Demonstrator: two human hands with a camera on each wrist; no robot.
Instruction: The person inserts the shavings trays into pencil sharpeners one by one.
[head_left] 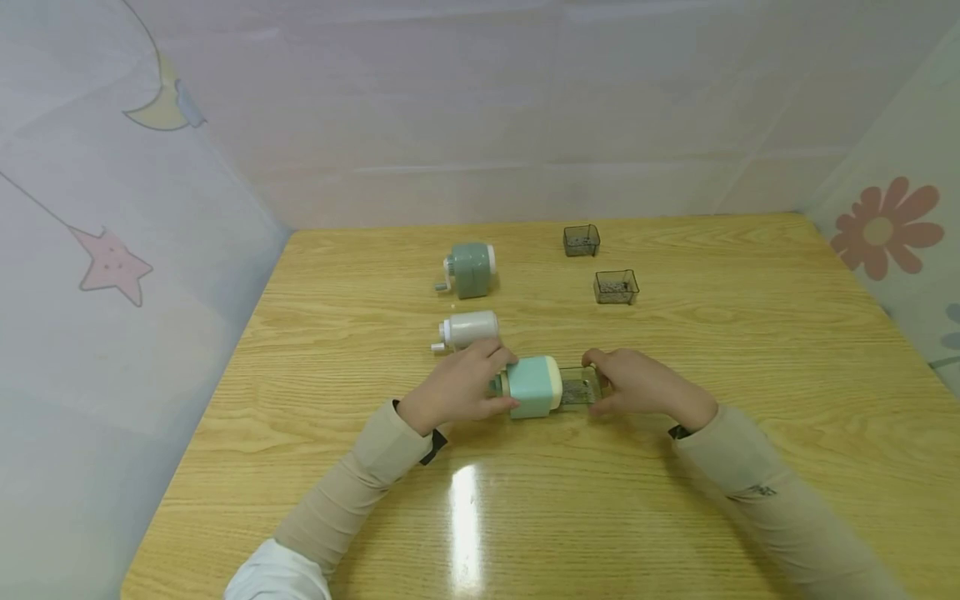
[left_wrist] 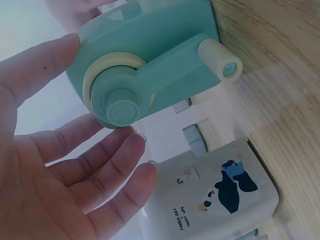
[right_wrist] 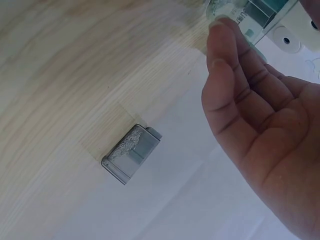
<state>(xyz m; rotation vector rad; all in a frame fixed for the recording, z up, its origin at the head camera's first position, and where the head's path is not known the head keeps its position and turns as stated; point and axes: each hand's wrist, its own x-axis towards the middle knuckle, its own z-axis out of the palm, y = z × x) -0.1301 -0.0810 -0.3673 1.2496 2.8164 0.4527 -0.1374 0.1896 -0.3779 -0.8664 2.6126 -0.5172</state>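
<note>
With our left grip (head_left: 465, 385) we clasp the teal sharpener (head_left: 531, 387); our right grip (head_left: 639, 383) pinches the clear drawer (head_left: 576, 392) at its right.

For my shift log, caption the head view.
Left fingers grip a turquoise sharpener; right fingers hold a transparent drawer beside it.

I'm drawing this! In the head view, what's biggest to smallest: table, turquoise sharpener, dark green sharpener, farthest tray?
1. Table
2. Turquoise sharpener and dark green sharpener: too alike to rank; the turquoise one is nearer, partly hidden
3. Farthest tray
</note>
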